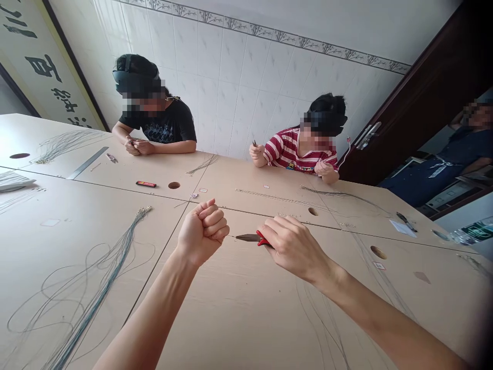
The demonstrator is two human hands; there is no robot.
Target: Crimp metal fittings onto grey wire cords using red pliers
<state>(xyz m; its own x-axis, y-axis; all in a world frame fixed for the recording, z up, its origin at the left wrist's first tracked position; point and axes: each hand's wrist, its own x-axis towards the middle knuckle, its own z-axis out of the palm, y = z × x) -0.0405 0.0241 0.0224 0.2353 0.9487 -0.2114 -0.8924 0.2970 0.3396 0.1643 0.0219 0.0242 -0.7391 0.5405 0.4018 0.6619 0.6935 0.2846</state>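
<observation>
My left hand [203, 230] is curled into a fist above the beige table [239, 308]; what it pinches, if anything, is too small to make out. My right hand [292, 244] grips red-handled pliers [252, 238], whose dark jaws point left toward the fist, with a small gap between the tips and the fist. A long bundle of thin grey cords with metal ends [115, 257] lies on the table to the left of my left arm. Fine cords [327, 324] also trail under my right forearm.
Two people sit across the table: one in a black shirt [162, 126], one in a red striped shirt [296, 149], both working on small items. A metal ruler [88, 163], a red-black tool [146, 184], other pliers [405, 221], more cord bundles and cable holes [174, 185] are scattered. A third person is by the door [454, 159].
</observation>
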